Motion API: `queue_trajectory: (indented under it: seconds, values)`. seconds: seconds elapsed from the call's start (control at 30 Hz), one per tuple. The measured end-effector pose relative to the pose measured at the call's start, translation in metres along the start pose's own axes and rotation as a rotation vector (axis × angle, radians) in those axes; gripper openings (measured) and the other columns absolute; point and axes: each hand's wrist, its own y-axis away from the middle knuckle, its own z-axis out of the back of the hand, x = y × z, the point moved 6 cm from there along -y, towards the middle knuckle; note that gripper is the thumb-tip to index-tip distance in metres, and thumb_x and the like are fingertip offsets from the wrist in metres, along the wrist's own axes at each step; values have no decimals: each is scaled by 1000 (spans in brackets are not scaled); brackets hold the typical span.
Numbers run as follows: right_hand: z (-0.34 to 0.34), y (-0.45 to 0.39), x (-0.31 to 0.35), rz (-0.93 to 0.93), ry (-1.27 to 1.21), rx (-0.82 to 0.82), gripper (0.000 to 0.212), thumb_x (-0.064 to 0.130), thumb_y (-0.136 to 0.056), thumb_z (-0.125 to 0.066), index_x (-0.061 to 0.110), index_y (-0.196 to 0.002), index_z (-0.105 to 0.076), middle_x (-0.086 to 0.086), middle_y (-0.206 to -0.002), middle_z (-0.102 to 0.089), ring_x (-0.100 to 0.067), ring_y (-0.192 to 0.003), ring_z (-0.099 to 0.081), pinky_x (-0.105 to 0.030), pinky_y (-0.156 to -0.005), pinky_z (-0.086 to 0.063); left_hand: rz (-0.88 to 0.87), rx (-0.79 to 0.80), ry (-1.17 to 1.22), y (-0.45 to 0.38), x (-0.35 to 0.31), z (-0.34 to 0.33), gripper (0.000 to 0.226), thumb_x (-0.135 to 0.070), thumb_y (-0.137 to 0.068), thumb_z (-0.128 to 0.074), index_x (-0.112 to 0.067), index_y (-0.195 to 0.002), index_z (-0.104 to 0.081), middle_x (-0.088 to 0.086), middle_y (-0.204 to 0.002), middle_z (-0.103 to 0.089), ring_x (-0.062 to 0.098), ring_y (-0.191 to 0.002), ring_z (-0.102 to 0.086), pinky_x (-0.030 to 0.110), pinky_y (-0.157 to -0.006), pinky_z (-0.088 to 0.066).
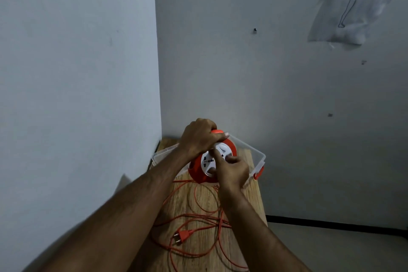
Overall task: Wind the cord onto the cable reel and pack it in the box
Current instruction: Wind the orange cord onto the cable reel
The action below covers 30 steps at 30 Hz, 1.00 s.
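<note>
Hands on the cable reel (212,161), both of them. My left hand (199,136) is curled over the top of the orange rim, fingers wrapped round its handle. My right hand (233,171) is at the white socket face, fingers bent and pinching something on it near the centre; what exactly they pinch, I cannot tell. Reel is held upright on edge, socket face turned toward me, at the near side of the clear plastic box (257,155). Whether its base touches the desk (249,196) I cannot tell.

Box sits at the far end of the wooden desk, in the corner where two pale walls meet, orange latch (258,173) on its right side.

Orange cord (198,214) runs down from the reel and lies in loose, crossing loops over the desk between my forearms. Its plug (182,235) lies flat on the wood near the near left, pins pointing toward me and left. One loop hangs past the desk's right edge.

Clear plastic sheet (351,6) with a line drawing is stuck to the right wall.
</note>
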Motion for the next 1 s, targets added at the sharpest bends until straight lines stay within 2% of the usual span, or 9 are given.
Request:
queue_trajectory:
  seconds: [0.1, 0.17, 0.3, 0.37, 0.5, 0.57, 0.77, 0.87, 1.0]
  values:
    - [-15, 9, -21, -505, -458, -67, 78, 32, -71, -90, 7, -133, -49, -14, -129, -59, -33, -106, -68, -49, -84, -61, -24, -12, -31, 2, -2, -5, 52, -60, -86, -61, -12, -66, -68, 1, -62, -63, 14, -58, -60, 24, -58, -41]
    - [-23, 13, -17, -606, -616, -29, 93, 28, -77, -87, 8, -149, -31, -18, -135, -55, -37, -110, -66, -45, -75, -63, -26, -17, -37, 3, 0, -6, 51, -59, -86, -61, -12, -66, -68, 1, -62, -64, 14, -57, -59, 22, -56, -39]
    - [-15, 23, -6, -540, -558, 86, 52, 15, -84, -80, 5, -123, -48, -21, -101, -65, -32, -80, -74, -42, -66, -63, 1, -12, 4, 2, 9, -3, 54, -60, -87, -60, -12, -62, -66, 2, -58, -62, 16, -55, -59, 24, -55, -39]
    - [3, 23, 2, -271, -333, 30, 30, 16, -85, -79, 9, -103, -56, -15, -96, -69, -29, -74, -75, -44, -68, -64, 23, -24, 40, 3, 13, 0, 54, -59, -87, -60, -11, -62, -66, 2, -59, -63, 17, -56, -61, 26, -55, -43]
    - [14, 44, 51, 928, 385, 13, 21, 16, -84, -79, 12, -100, -67, 1, -96, -69, -14, -85, -66, -19, -75, -55, 13, -4, 56, 1, 13, 3, 47, -55, -89, -62, -12, -77, -74, -1, -71, -70, 14, -62, -63, 24, -60, -47]
    - [1, 50, 50, 1255, 742, 112, 28, 14, -81, -78, 14, -108, -69, -5, -112, -67, -20, -102, -63, -34, -89, -52, 5, 2, 68, -1, 11, 3, 47, -55, -89, -62, -12, -77, -75, 0, -72, -70, 14, -63, -63, 26, -63, -50]
    - [-8, 33, 36, 1437, 1195, 352, 59, 9, -66, -84, 27, -118, -64, -14, -138, -49, -27, -127, -45, -54, -102, -40, -3, 24, 93, 0, 11, 1, 45, -52, -89, -63, -14, -66, -70, -1, -63, -65, 13, -58, -61, 24, -58, -42]
    - [-5, 34, 39, 1555, 1236, 389, 54, 13, -77, -78, 31, -125, -61, -13, -139, -48, -26, -129, -42, -51, -100, -37, -11, 53, 97, 1, 14, 0, 48, -57, -88, -60, -12, -78, -76, 1, -73, -71, 14, -65, -66, 30, -66, -55]
    - [-7, 27, 40, 1577, 1274, 393, 40, 23, -85, -70, 33, -124, -65, -10, -131, -52, -27, -122, -50, -49, -92, -39, -15, 47, 84, 1, 11, -1, 46, -57, -86, -62, -15, -74, -75, -2, -67, -68, 13, -61, -63, 24, -59, -45]
